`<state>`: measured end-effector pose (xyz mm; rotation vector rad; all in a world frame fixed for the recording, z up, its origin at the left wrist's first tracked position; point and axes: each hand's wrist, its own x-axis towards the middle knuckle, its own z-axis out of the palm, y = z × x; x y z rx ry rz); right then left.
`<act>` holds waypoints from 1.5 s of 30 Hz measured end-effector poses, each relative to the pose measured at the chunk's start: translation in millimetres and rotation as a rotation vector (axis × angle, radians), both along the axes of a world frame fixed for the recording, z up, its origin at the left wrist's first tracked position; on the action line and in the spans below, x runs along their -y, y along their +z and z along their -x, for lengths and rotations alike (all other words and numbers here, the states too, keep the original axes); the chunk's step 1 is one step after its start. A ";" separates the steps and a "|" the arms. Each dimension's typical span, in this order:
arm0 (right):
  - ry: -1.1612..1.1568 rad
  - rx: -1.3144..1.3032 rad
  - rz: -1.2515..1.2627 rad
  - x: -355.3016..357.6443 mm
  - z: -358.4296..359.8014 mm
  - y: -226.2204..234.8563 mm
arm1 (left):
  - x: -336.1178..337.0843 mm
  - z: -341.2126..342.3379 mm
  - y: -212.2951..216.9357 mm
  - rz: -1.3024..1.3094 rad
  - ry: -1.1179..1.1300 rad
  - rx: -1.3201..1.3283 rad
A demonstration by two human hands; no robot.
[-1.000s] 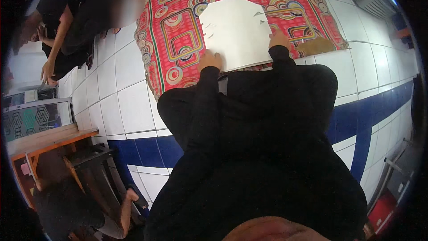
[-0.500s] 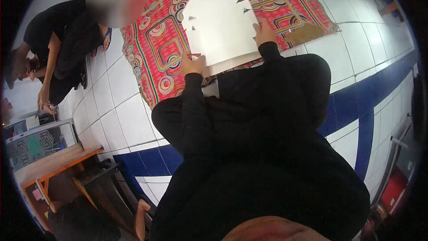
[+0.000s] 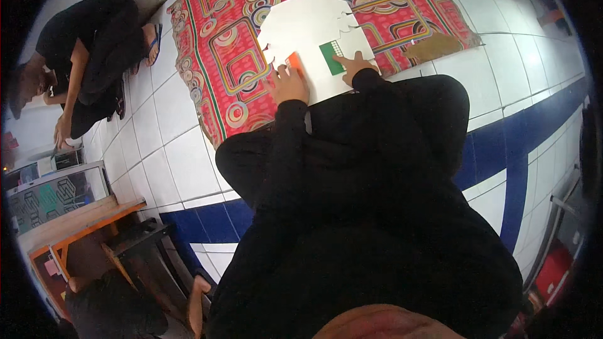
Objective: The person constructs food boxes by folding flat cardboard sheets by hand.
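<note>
A white die-cut cardboard sheet [image 3: 308,25] with notched side edges lies on the red patterned mat, its near edge by my crossed legs. Two coloured panels show on its near half: an orange one [image 3: 295,61] on the left and a green one with a white grid [image 3: 330,56] on the right. Whether they are folded flaps or loose pieces I cannot tell. My left hand [image 3: 290,85] lies at the orange panel, fingers apart. With its index finger stretched out, my right hand [image 3: 357,69] touches the green panel. Neither hand grips anything visible.
The mat [image 3: 235,66] has a worn brown patch at its right corner. White floor tiles [image 3: 151,125] with blue bands surround it. One person in black [image 3: 94,56] crouches at the left. Another person [image 3: 113,307] is at lower left, near a wooden table [image 3: 88,220].
The sheet has come down flatter onto the mat. Both hands have let go of its side edges and moved inward on it. Orange and green panels now show near them.
</note>
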<state>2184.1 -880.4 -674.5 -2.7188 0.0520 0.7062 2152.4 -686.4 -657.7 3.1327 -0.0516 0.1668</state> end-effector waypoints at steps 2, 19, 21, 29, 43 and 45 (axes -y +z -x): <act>-0.031 0.032 -0.022 6.9 0.5 -4.4 | 19.5 -5.3 5.9 -0.046 -0.013 0.239; -0.460 0.597 -0.796 -1.4 37.6 -3.6 | 42.3 -53.5 -41.8 1.894 0.230 -0.522; -0.398 0.632 -0.684 -2.3 35.3 -5.7 | 45.6 -49.9 -39.7 1.854 0.166 -0.515; -0.432 0.584 -0.480 -11.3 22.1 -17.3 | 56.0 -26.6 -39.1 1.123 -0.110 -0.355; -0.449 0.555 -0.654 -11.8 11.4 -23.5 | -96.4 -19.3 8.8 1.465 0.470 -0.361; -0.402 0.637 -0.617 -5.5 12.1 -20.5 | -85.2 -26.6 11.4 1.568 0.440 -0.423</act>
